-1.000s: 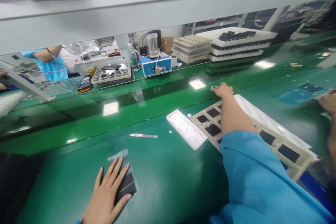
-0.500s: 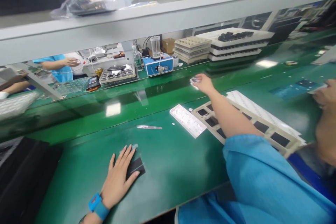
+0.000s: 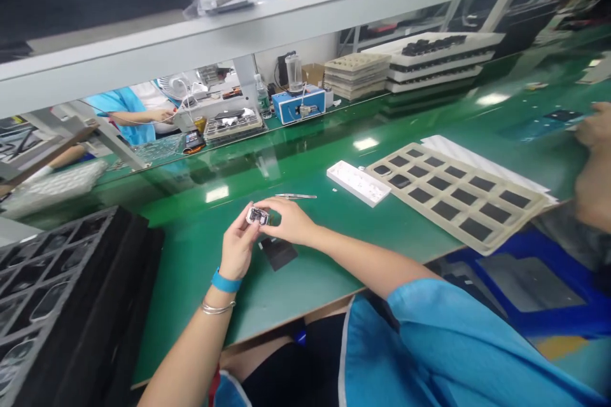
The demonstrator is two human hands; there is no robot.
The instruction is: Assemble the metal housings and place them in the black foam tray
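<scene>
Both hands meet over the green bench around a small silver-and-black device part (image 3: 258, 216), possibly a watch case. My left hand (image 3: 237, 245) grips it from the left, fingers closed at its edge. From the right, my right hand (image 3: 289, 219) pinches it between thumb and fingers. Under the hands lies a dark flat square sheet (image 3: 280, 254). Tweezers (image 3: 298, 196) rest just behind the right hand. Farther right sits a white shallow box (image 3: 358, 183) with tiny pieces in it.
A beige tray (image 3: 443, 229) of dark squares lies at right, by a co-worker's hand (image 3: 596, 133). Stacked black foam trays (image 3: 95, 305) stand at left. Behind are a blue machine (image 3: 300, 105) and stacked pale trays (image 3: 358, 76). A grey shelf beam (image 3: 286, 19) crosses above.
My right hand has come back from the far side of the bench with the small part. My left hand has lifted off the dark sheet and now holds the part too. The view has shifted.
</scene>
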